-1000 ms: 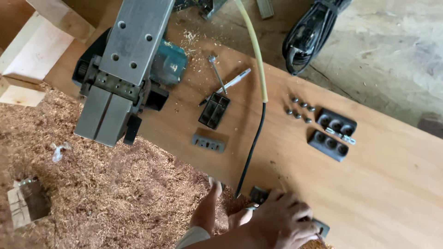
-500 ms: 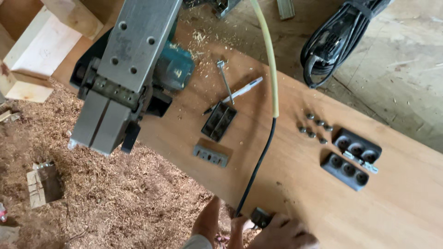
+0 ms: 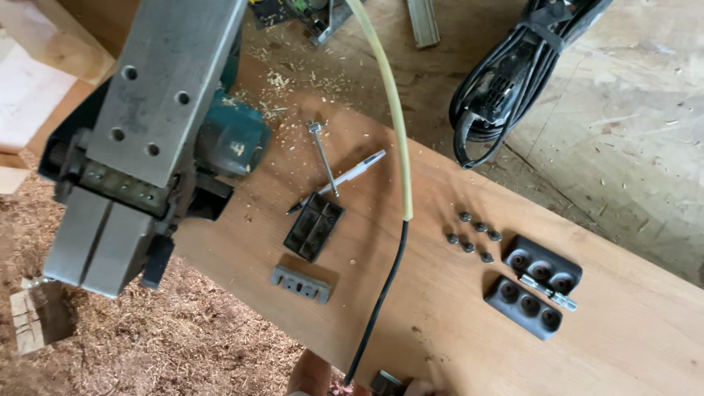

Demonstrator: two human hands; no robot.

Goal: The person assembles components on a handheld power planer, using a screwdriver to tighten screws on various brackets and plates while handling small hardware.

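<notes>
Sawdust and wood shavings cover the floor (image 3: 110, 359) at lower left; a bare wooden board serving as the table (image 3: 623, 345) runs diagonally across the view, rough concrete beyond it. An inverted electric planer (image 3: 139, 139) with a teal motor housing lies at upper left, sole plate up. Its cable (image 3: 381, 293), yellow-sleeved above and black below, runs down the board toward the bottom edge. Only a sliver of one hand (image 3: 308, 375) shows at the bottom edge; I read it as the left, though I can't be sure, and I cannot tell whether it is wide, narrow or holding anything. The right hand is essentially out of frame. A small dark metal part (image 3: 385, 383) sits at the bottom edge just beside that hand, right at the cable's end; contact cannot be confirmed. Laid out on the board: a dark clamp block (image 3: 314, 226), a grey blade plate (image 3: 301, 284), a T-handled socket wrench (image 3: 323, 158) crossing a pen (image 3: 341, 181), six loose bolts (image 3: 473, 236), and two black drum plates (image 3: 534, 284) with a small key (image 3: 548, 291) across them. A coiled black cord (image 3: 506, 81) with a second tool lies on the concrete. Risk, my judgement: the bolts lie loose and could roll into the shavings if the board is jarred; a tug on the cable could sweep the blade plate.
</notes>
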